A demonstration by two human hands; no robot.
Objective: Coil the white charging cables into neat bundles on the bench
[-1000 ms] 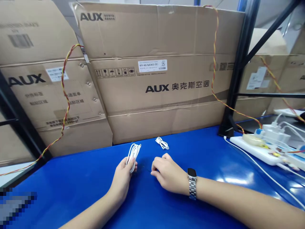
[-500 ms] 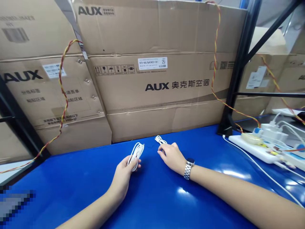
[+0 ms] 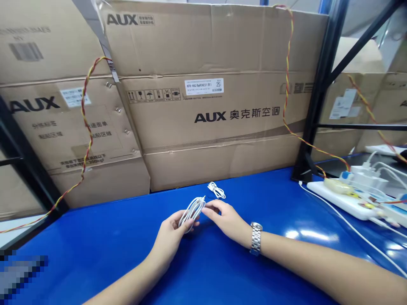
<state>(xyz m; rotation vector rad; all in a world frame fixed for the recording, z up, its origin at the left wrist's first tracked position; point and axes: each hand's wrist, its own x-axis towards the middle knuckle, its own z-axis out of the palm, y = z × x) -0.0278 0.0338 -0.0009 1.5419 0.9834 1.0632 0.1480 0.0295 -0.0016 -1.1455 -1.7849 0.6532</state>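
Observation:
In my left hand (image 3: 174, 232) is a coiled white cable (image 3: 193, 212), gripped between thumb and fingers above the blue table. My right hand (image 3: 226, 218), with a metal watch band on its wrist, has thumb and fingertips pinched at the coil's upper right edge, by the cable's end. The exact spot under the fingertips is partly hidden. Just behind that hand, a second bundled white cable (image 3: 216, 190) lies on the tabletop, with a thin dark strand near its left side.
Large cardboard boxes (image 3: 210, 144) stand along the back edge of the blue table (image 3: 101, 254). At right lie a power strip with plugs (image 3: 365, 180) and a loose white cord (image 3: 343, 224). Twisted red-yellow wires (image 3: 85, 123) hang by black rack posts (image 3: 318, 93).
My right hand has come away from the bundle at the back to the coil in my left hand. My left hand has shifted slightly right with its coil.

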